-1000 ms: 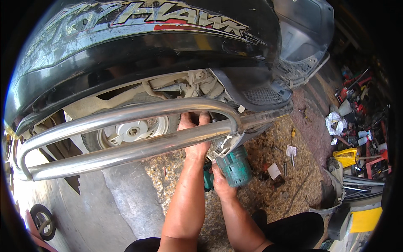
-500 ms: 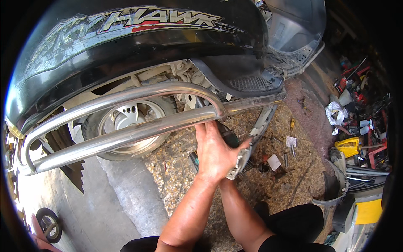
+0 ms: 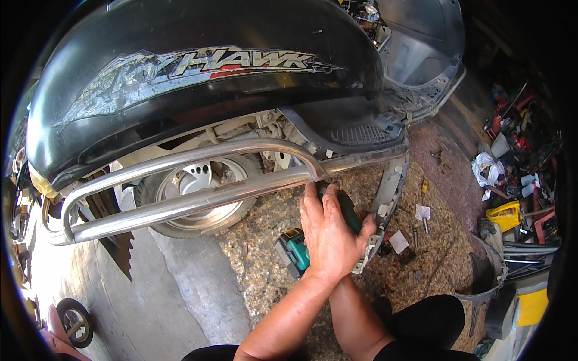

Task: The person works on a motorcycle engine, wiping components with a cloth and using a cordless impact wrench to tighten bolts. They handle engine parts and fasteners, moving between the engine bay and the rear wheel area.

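A cordless power tool with a teal and black battery (image 3: 294,250) is under my hands, at the near end of a chrome side bar (image 3: 198,198) on a black scooter. My left hand (image 3: 328,240), back upward, lies across the tool's dark body (image 3: 348,209), fingers on one side and thumb on the other; its fingertips are close under the bar. Behind it, my right forearm (image 3: 361,319) crosses beneath the left wrist. The right hand itself is covered by the left, so its fingers do not show. The tool's front end is hidden too.
Beside the hands hangs a grey trim strip (image 3: 388,186). A wheel (image 3: 198,192) sits behind the bar. A screwdriver (image 3: 424,191), white paper pieces (image 3: 398,242) and sockets lie on the rough ground. Tools and parts, including a yellow piece (image 3: 503,215), clutter the right side.
The view has shifted, so the scooter sits lower in the picture. My hands appear farther right and lower, still at the bar's end. More of the teal battery shows beside my left hand.
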{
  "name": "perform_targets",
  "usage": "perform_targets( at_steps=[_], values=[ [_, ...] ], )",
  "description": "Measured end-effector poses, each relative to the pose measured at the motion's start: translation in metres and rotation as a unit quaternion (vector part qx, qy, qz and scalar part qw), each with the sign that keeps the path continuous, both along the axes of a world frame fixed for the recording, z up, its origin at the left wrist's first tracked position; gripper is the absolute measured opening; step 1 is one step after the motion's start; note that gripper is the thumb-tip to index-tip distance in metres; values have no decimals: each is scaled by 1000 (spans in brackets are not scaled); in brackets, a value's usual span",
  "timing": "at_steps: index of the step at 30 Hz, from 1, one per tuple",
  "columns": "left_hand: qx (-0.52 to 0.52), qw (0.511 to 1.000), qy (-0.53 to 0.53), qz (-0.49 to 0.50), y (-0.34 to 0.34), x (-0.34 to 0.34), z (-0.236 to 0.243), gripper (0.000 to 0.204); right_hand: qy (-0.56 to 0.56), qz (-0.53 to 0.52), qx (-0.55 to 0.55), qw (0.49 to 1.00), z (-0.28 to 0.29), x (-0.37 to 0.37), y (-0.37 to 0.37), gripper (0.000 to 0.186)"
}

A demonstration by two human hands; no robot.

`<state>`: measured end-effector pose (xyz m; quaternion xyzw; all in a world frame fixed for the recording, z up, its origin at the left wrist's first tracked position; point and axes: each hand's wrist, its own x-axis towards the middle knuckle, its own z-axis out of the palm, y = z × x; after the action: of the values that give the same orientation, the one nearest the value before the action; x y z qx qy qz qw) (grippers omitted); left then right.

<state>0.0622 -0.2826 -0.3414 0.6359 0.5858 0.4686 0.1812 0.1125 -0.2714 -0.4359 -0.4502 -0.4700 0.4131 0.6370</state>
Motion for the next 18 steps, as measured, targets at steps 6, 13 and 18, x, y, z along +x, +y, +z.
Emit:
perform_targets(
  at_steps=[6,13,18],
  values=[
    [-10,985,-171,-9,13,-4,-4,78,124,58,-18,990,5,5,4,39],
    [-197,686,-695,-84,73,-33,-41,45,-35,-21,-10,999,10,7,1,27],
    [-201,683,-695,-101,95,-29,-65,50,-66,21,-110,992,11,14,-1,39]
  ],
)
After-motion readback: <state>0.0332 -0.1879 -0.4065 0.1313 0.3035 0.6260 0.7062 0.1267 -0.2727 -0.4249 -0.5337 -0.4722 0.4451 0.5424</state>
